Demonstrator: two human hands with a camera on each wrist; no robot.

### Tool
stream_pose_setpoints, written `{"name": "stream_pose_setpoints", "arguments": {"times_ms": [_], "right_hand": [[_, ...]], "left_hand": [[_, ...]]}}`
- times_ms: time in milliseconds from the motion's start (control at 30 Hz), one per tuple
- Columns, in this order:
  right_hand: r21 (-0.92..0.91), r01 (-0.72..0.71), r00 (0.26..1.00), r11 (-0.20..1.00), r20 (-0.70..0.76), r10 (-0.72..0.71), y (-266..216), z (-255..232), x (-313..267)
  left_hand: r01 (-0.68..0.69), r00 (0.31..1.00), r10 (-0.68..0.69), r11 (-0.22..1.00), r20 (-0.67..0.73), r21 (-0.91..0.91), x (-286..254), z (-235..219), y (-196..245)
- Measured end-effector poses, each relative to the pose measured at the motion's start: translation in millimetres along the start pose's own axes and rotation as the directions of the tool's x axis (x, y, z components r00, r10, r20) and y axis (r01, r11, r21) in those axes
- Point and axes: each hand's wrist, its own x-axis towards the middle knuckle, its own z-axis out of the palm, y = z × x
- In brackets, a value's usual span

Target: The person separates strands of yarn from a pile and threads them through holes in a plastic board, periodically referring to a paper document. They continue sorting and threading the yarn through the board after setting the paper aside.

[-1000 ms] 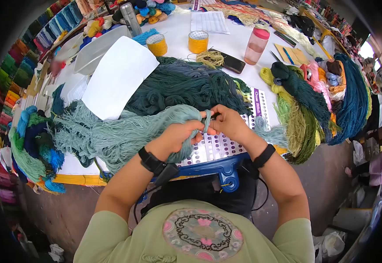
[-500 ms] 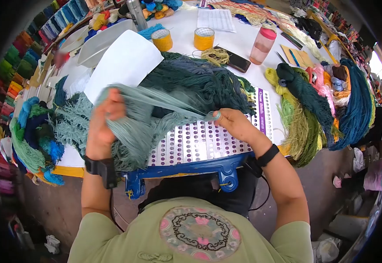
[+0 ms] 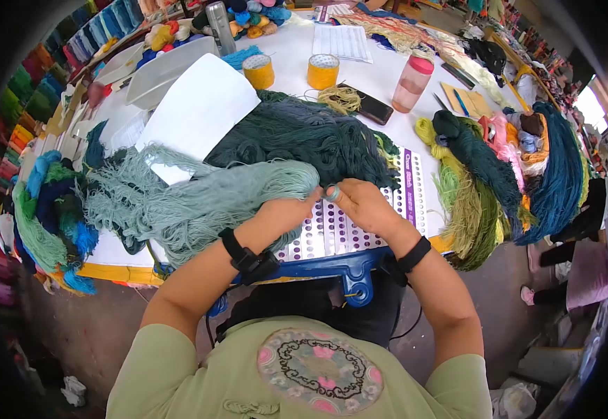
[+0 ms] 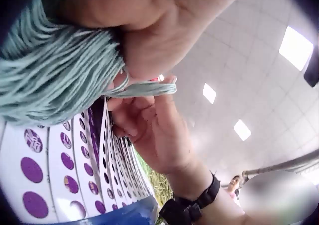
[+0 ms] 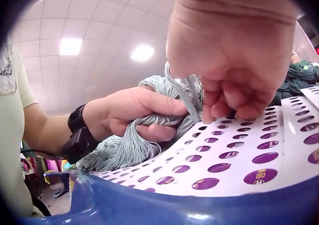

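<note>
A big pale teal skein [image 3: 213, 199] lies fanned out over the left of the table. Near its looped right end, the left hand [image 3: 283, 211] grips it, fingers curled round the strands. Close beside it the right hand [image 3: 368, 205] holds a small loop of the same thread, which passes over a finger. In the left wrist view that loop [image 4: 142, 89] stretches from the skein to the right hand [image 4: 162, 130]. The right wrist view shows the left hand [image 5: 134, 110] wrapped in strands. Under both hands is a white card with punched holes [image 3: 346, 234].
Behind the hands lies a dark green yarn pile [image 3: 304, 133], with a white sheet [image 3: 196, 112] to its left. Two yellow tape rolls, a phone [image 3: 368, 105] and a pink-lidded bottle [image 3: 413, 84] stand or lie farther back. More skeins [image 3: 482, 181] hang at the right edge.
The left hand, which was raised at the left with the skein stretched out, has come back rightward beside the right hand. The skein has dropped onto the table. The right hand has stayed nearly in place.
</note>
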Motion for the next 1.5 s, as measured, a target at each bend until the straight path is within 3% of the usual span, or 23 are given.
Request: {"name": "stream_pose_setpoints", "arguments": {"times_ms": [33, 67, 100, 167, 300, 333, 367, 400, 433, 467, 500, 567, 667, 700, 767, 800, 833, 900, 967, 1067, 1367, 1467, 1500], "right_hand": [[0.033, 0.061, 0.997, 0.998, -0.053, -0.059, 3, 2, -1], [0.015, 0.048, 0.998, 0.999, -0.049, -0.047, 2, 0, -2], [0.019, 0.044, 0.998, 0.999, -0.05, -0.043, -2, -3, -3], [0.023, -0.022, 1.0, 0.999, 0.002, 0.022, -11, -7, -6], [0.086, -0.082, 0.996, 0.993, -0.034, 0.085, -9, 0, -4], [0.11, -0.084, 0.995, 0.99, -0.042, 0.089, -7, 2, -3], [0.116, -0.085, 0.995, 0.99, -0.041, 0.091, -6, 3, -3], [0.108, -0.107, 0.993, 0.988, -0.036, 0.111, -5, 4, -2], [0.101, -0.129, 0.991, 0.987, -0.033, 0.133, -5, 6, -2], [0.094, -0.125, 0.991, 0.988, -0.042, 0.129, -4, 7, -2], [0.1, -0.124, 0.991, 0.987, -0.04, 0.128, -3, 9, -2], [0.132, -0.135, 0.989, 0.982, -0.048, 0.143, -2, 10, -2], [0.145, -0.129, 0.991, 0.981, 0.043, 0.124, 0, 5, 0], [0.143, -0.108, 0.994, 0.984, 0.034, 0.104, -5, 3, 2], [0.313, -0.202, 0.968, 0.928, -0.078, 0.237, -21, 0, 2], [0.432, -0.19, 0.957, 0.882, -0.121, 0.265, -32, -3, 6], [0.429, -0.173, 0.958, 0.887, -0.136, 0.252, -46, -8, 8], [0.868, -0.096, 0.942, 0.488, -0.079, 0.326, -89, -29, 7], [0.895, -0.152, 0.951, 0.42, 0.017, 0.309, -115, -44, 3], [0.856, -0.027, 0.964, 0.516, -0.115, 0.242, -115, -34, -3], [0.92, -0.022, 0.927, 0.392, -0.128, 0.353, -123, -41, -22], [0.932, 0.019, 0.91, 0.361, -0.166, 0.379, -124, -41, -25], [0.953, 0.032, 0.916, 0.301, -0.148, 0.372, -122, -40, -25]], "left_hand": [[0.126, 0.983, -0.163, 0.929, 0.081, 0.349, -1, 0, 7], [0.046, 0.992, -0.079, 0.955, 0.102, 0.291, 11, 4, -14], [0.048, 0.991, -0.083, 0.955, 0.107, 0.293, 14, 3, -18], [0.175, 0.977, -0.19, 0.973, 0.092, 0.153, 20, -1, -25], [0.14, 0.99, -0.128, 0.922, -0.058, 0.362, 25, -11, -53], [-0.206, 0.91, 0.339, 0.87, -0.24, 0.448, 30, -15, -82], [-0.469, 0.598, 0.725, 0.663, -0.343, 0.584, 30, -19, -100], [-0.466, 0.604, 0.722, 0.664, -0.338, 0.585, 14, -29, -93], [-0.326, 0.836, 0.417, 0.9, -0.356, 0.289, -11, -45, -71], [-0.077, 0.965, 0.071, 0.997, -0.254, -0.016, -26, -54, -58], [-0.072, 0.965, 0.066, 0.997, -0.254, -0.014, -28, -56, -57], [-0.044, 0.988, -0.007, 0.946, -0.155, -0.321, -31, -59, -49], [-0.048, 0.971, -0.046, 0.925, -0.236, -0.376, -46, -70, -19], [-0.061, 0.966, -0.038, 0.927, -0.255, -0.369, -49, -73, -15], [-0.332, 0.943, 0.24, 0.662, -0.229, -0.672, -58, -76, -5], [-0.338, 0.936, 0.292, 0.577, -0.198, -0.743, -64, -72, 14], [-0.354, 0.93, 0.306, 0.581, -0.206, -0.733, -67, -65, 26], [-0.195, 0.926, 0.364, 0.238, -0.099, -0.951, -70, -51, 43], [-0.207, 0.889, 0.454, 0.276, -0.063, -0.939, -70, -43, 50], [-0.309, 0.885, 0.463, 0.506, -0.049, -0.806, -71, -31, 53], [-0.446, 0.867, 0.471, 0.584, -0.165, -0.679, -80, -22, 58], [-0.37, 0.899, 0.42, 0.571, -0.127, -0.733, -82, -21, 63], [-0.371, 0.898, 0.421, 0.57, -0.127, -0.733, -81, -21, 62]]}}
